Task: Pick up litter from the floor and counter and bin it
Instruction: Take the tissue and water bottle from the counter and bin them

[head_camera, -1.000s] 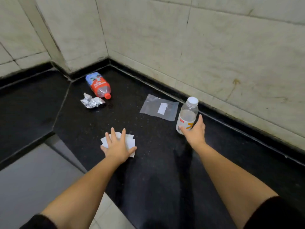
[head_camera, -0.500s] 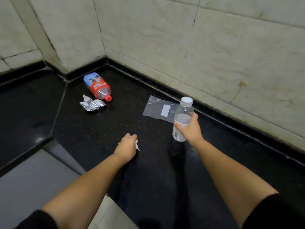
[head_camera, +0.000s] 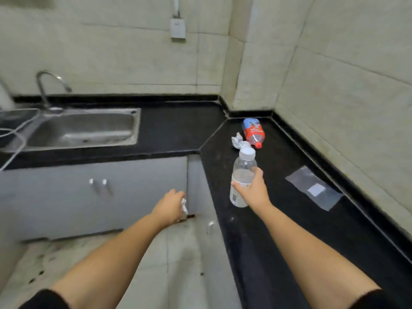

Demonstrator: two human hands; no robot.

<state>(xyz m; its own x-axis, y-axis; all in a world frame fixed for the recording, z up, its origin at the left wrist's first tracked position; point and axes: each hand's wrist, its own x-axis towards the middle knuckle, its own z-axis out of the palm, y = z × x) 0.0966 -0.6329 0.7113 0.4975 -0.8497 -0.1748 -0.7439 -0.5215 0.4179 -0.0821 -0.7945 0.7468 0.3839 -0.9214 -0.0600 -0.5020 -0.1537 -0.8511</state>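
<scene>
My right hand (head_camera: 253, 192) grips a clear plastic bottle (head_camera: 243, 166) with a white cap, held upright above the black counter (head_camera: 278, 230). My left hand (head_camera: 170, 207) is closed around a crumpled white paper (head_camera: 183, 205), held out over the floor in front of the grey cabinets. On the counter's far corner lies a red-labelled bottle (head_camera: 253, 132) on its side, with a ball of crumpled foil (head_camera: 239, 142) beside it. A clear zip bag (head_camera: 314, 188) lies flat near the right wall.
A steel sink (head_camera: 84, 130) with a curved tap (head_camera: 44, 88) is set in the counter at the left. Grey cabinet doors (head_camera: 89, 192) stand below it. The pale tiled floor (head_camera: 156, 264) shows dark spots. Tiled walls close the corner, and a wall socket (head_camera: 177, 29) hangs high up.
My left hand crumpled the white paper and lifted it off the counter. My right hand raised the clear bottle. The view swung left, and the sink and cabinets came into sight.
</scene>
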